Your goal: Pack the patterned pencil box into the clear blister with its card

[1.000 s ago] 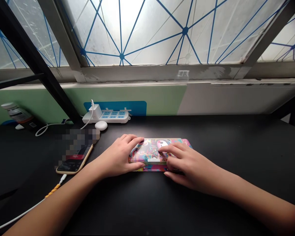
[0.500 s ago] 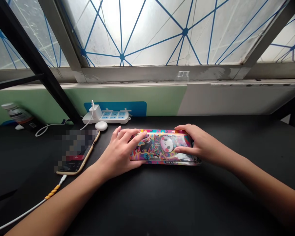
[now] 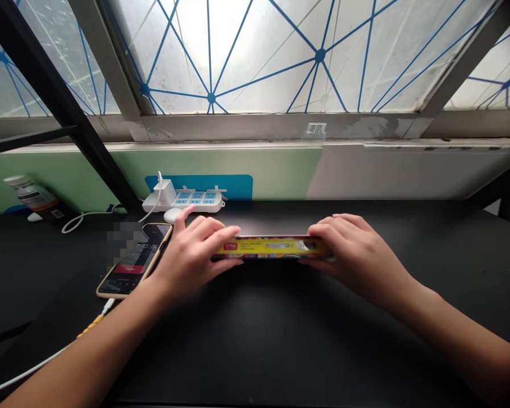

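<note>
A colourful pencil box [image 3: 276, 246] is held between my two hands over the black desk. Its narrow yellow side with a small red label faces me, and a plain grey face shows along its top edge. My left hand [image 3: 195, 243] grips the left end, thumb below and fingers above, with the index finger lifted. At the right end my right hand [image 3: 352, 249] is closed, fingers curled over the top and thumb beneath. The picture of the white-faced character is turned out of sight.
Left of my left hand lies a phone [image 3: 130, 266] with a charging cable [image 3: 29, 371]. Behind it are a white power strip [image 3: 195, 201] with a plugged-in adapter and a round white case [image 3: 172, 215]. A bottle [image 3: 34, 195] leans near the black frame post [image 3: 63, 102].
The pencil box has been tipped, so its decorated front is gone from view and its yellow side shows. My right hand has curled further over its end.
</note>
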A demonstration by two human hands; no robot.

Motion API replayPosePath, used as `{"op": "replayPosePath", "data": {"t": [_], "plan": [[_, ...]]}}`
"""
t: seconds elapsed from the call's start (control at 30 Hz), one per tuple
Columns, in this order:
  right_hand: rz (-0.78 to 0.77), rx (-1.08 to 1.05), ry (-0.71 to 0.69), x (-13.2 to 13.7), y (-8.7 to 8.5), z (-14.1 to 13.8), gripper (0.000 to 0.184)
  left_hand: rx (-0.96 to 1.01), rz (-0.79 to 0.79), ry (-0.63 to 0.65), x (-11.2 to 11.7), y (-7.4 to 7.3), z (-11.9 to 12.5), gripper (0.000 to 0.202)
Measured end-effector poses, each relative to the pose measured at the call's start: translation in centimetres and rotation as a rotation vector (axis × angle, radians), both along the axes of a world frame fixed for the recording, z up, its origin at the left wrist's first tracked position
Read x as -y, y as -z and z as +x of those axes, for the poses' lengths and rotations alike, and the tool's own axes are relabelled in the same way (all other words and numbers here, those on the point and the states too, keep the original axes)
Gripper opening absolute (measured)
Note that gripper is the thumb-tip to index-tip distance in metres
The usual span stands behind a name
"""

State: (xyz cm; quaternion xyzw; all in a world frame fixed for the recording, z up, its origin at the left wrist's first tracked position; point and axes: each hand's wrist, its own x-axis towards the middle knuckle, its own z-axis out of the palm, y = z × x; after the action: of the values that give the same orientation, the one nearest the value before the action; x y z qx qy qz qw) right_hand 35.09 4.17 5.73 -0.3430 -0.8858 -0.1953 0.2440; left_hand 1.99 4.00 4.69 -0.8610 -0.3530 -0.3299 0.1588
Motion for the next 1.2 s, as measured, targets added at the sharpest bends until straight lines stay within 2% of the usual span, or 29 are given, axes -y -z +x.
{"op": "replayPosePath", "data": {"t": [0.1,0.27,0.43,0.53,0.63,0.73,0.8,0.97,1.1,1.2], "plan": [[0.004,0.137,0.020,0.6,0.3,-0.6,0.015,-0.107,0.014,0.021,0.7,-0.3,0.5,0.028],[-0.068,0.223,0.104,2.0,0.4,-1.7,0.030,-0.247,-0.122,0.032,1.3,-0.7,0.8,0.022],[-0.144,0.220,0.073,2.2,1.5,-2.3,0.040,-0.330,-0.265,0.030,1.5,-0.6,1.1,0.029],[-0.211,0.218,0.058,1.7,2.2,-2.4,0.046,-0.337,-0.331,0.076,1.3,-0.2,1.4,0.031],[-0.312,0.192,0.007,1.4,2.7,-2.4,0.062,-0.314,-0.372,0.079,1.1,0.5,1.5,0.053],[-0.399,0.183,-0.053,1.3,3.2,-2.6,0.071,-0.309,-0.447,-0.011,0.7,1.1,1.5,0.081],[-0.454,0.191,-0.071,1.3,3.3,-2.7,0.073,-0.319,-0.512,-0.079,0.6,1.3,1.4,0.089],[-0.634,0.181,-0.084,0.9,2.2,-1.8,0.075,-0.345,-0.590,-0.141,0.3,1.4,1.3,0.095],[-0.753,0.176,-0.084,0.1,0.4,0.6,0.072,-0.334,-0.593,-0.151,0.3,1.4,1.2,0.095],[-0.815,0.164,-0.081,-0.8,-0.7,2.8,0.063,-0.345,-0.616,-0.163,0.3,1.3,1.2,0.096]]}}
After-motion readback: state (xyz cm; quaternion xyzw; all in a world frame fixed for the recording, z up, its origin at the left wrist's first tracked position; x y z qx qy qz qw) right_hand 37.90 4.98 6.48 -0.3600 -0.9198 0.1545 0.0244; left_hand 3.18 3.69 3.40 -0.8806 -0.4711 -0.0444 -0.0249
